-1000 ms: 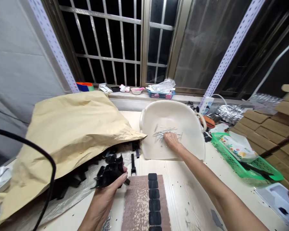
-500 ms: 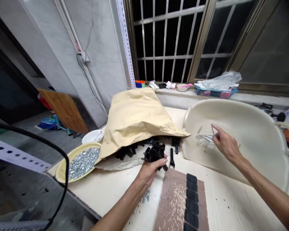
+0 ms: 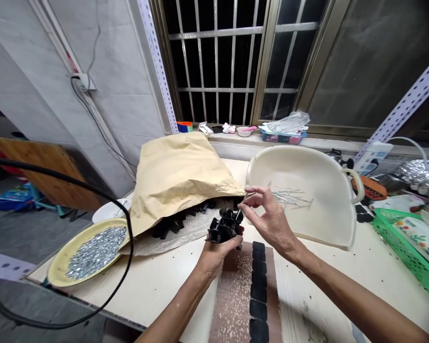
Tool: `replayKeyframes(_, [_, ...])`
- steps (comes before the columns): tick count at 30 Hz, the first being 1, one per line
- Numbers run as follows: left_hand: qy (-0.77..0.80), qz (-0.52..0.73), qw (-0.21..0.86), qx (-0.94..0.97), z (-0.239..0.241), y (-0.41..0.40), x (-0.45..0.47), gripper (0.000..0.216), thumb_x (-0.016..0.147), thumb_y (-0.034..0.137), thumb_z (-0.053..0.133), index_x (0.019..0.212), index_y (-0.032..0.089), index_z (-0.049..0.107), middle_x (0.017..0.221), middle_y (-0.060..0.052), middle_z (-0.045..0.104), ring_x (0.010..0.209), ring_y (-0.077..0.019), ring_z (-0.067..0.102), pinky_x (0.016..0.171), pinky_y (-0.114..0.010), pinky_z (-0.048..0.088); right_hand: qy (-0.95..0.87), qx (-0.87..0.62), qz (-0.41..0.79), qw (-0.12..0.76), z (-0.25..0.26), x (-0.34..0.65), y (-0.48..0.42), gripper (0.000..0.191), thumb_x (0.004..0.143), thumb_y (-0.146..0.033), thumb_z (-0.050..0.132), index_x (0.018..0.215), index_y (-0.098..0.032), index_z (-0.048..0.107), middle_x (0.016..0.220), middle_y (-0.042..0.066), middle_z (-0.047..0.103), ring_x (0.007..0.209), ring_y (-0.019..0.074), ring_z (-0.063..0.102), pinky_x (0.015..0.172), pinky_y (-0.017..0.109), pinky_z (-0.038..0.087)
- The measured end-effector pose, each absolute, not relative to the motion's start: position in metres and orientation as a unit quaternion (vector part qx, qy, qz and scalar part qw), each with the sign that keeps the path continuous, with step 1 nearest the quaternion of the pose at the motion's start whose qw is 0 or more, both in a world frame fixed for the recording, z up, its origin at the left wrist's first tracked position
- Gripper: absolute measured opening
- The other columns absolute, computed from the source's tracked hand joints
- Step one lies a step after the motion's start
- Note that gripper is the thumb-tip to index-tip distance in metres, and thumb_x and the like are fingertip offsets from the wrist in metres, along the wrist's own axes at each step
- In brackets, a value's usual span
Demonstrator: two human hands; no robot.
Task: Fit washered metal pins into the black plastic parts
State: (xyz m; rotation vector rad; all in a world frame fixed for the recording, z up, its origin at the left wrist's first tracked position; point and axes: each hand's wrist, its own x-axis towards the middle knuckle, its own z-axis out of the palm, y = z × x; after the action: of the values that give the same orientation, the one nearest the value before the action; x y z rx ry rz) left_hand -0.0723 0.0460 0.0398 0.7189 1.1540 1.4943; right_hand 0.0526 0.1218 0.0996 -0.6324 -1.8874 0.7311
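My left hand (image 3: 214,257) grips a cluster of black plastic parts (image 3: 222,230) above the table. Close beside it, my right hand (image 3: 273,224) pinches a thin metal pin (image 3: 239,213) between thumb and fingers. The pin's lower end meets the black parts; whether it sits inside a hole is too small to tell. More metal pins (image 3: 289,196) lie in the cream basin (image 3: 329,209) behind my right hand. Black plastic pieces (image 3: 168,225) show at the mouth of the paper sack (image 3: 186,166). Below my hands, a row of black pads (image 3: 259,291) runs along a brown board (image 3: 232,305).
At left, a yellow bowl (image 3: 54,274) of small shiny metal pieces stands by the table edge, near a white dish (image 3: 100,214). A black cable (image 3: 129,228) loops across the left foreground. A green basket (image 3: 389,245) is at right. Small items line the window sill.
My right hand has come left from the basin to the black parts, bringing a metal pin. My left hand still holds the parts. The view has turned to the right.
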Motion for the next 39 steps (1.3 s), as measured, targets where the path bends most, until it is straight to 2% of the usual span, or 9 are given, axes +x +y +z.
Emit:
replayKeyframes(6, [0.531,0.613,0.474,0.343,0.035,0.040,-0.074,0.031,0.063,0.025,0.076,0.091,0.015,0.069,0.090,-0.006,0.070,0.086,-0.0209,0.063,0.082,-0.033,0.047,-0.807,-0.234,0.274,0.468,0.087,0.053,0.111,0.014,0.086,-0.022,0.053,0.099,-0.022,0.058,0.089,0.002,0.063,0.079,0.0129,0.060,0.073,0.026,0.049])
replayKeyframes(10, [0.546,0.613,0.448,0.354,0.032,0.038,-0.076,0.029,0.064,0.029,0.076,0.088,0.015,0.068,0.091,-0.006,0.071,0.090,-0.0231,0.064,0.087,-0.036,0.047,-0.825,-0.276,0.235,0.434,0.077,0.075,0.133,0.022,0.092,-0.029,0.045,0.109,-0.021,0.057,0.102,0.004,0.061,0.086,0.0133,0.060,0.074,0.026,0.049])
replayKeyframes(13, [0.569,0.609,0.429,0.348,0.031,0.038,-0.082,0.033,0.063,0.033,0.075,0.090,0.015,0.068,0.092,-0.007,0.071,0.092,-0.0259,0.065,0.090,-0.040,0.047,-0.847,-0.432,0.044,0.305,0.053,0.111,0.179,0.032,0.098,-0.024,0.027,0.114,-0.017,0.053,0.103,0.007,0.061,0.084,0.0125,0.060,0.072,0.024,0.047])
replayKeyframes(16, [0.595,0.594,0.411,0.352,0.029,0.044,-0.089,0.037,0.061,0.034,0.076,0.091,0.015,0.068,0.091,-0.008,0.072,0.092,-0.0282,0.065,0.091,-0.043,0.047,-0.852,-0.491,-0.108,0.144,0.020,0.149,0.225,0.031,0.093,-0.013,0.031,0.099,-0.017,0.060,0.091,0.008,0.063,0.082,0.0166,0.059,0.072,0.028,0.044])
replayKeyframes(26, [0.589,0.595,0.387,0.386,0.021,0.064,-0.096,0.027,0.065,0.033,0.071,0.086,0.017,0.066,0.089,-0.006,0.072,0.086,-0.0232,0.067,0.083,-0.036,0.051,-0.943,-0.287,-0.165,0.026,-0.035,0.176,0.276,0.024,0.083,-0.001,0.039,0.075,-0.015,0.057,0.077,0.008,0.061,0.070,0.0178,0.055,0.073,0.031,0.037])
replayKeyframes(29, [0.607,0.579,0.340,0.426,0.014,0.069,-0.102,0.024,0.067,0.031,0.069,0.086,0.017,0.063,0.085,-0.004,0.070,0.079,-0.0203,0.066,0.074,-0.031,0.050,-0.943,-0.278,-0.156,0.092,-0.029,0.167,0.278,0.026,0.090,-0.010,0.034,0.077,-0.016,0.056,0.074,0.006,0.060,0.068,0.0177,0.056,0.069,0.031,0.040])
replayKeyframes(32, [0.636,0.554,0.269,0.465,0.005,0.074,-0.107,0.020,0.064,0.026,0.069,0.079,0.018,0.058,0.071,0.001,0.065,0.066,-0.0160,0.060,0.065,-0.027,0.046,-0.872,-0.365,-0.052,0.324,0.000,0.144,0.254,0.020,0.093,-0.027,0.040,0.097,-0.016,0.056,0.081,0.006,0.064,0.072,0.0179,0.061,0.067,0.030,0.044])
replayKeyframes(35, [0.638,0.544,0.251,0.483,-0.001,0.079,-0.106,0.018,0.062,0.022,0.068,0.072,0.019,0.053,0.062,0.005,0.057,0.058,-0.0129,0.053,0.060,-0.024,0.042,-0.745,-0.394,0.150,0.517,0.048,0.110,0.213,0.035,0.087,-0.035,0.055,0.117,-0.020,0.045,0.088,0.004,0.066,0.080,0.0178,0.064,0.072,0.032,0.050])
replayKeyframes(39, [0.618,0.537,0.292,0.494,0.002,0.080,-0.099,0.017,0.062,0.021,0.066,0.072,0.019,0.052,0.064,0.004,0.057,0.060,-0.0134,0.052,0.062,-0.024,0.041,-0.676,-0.281,0.352,0.583,0.098,0.071,0.165,0.028,0.084,-0.033,0.060,0.106,-0.022,0.047,0.084,0.001,0.067,0.077,0.0161,0.066,0.075,0.034,0.053])
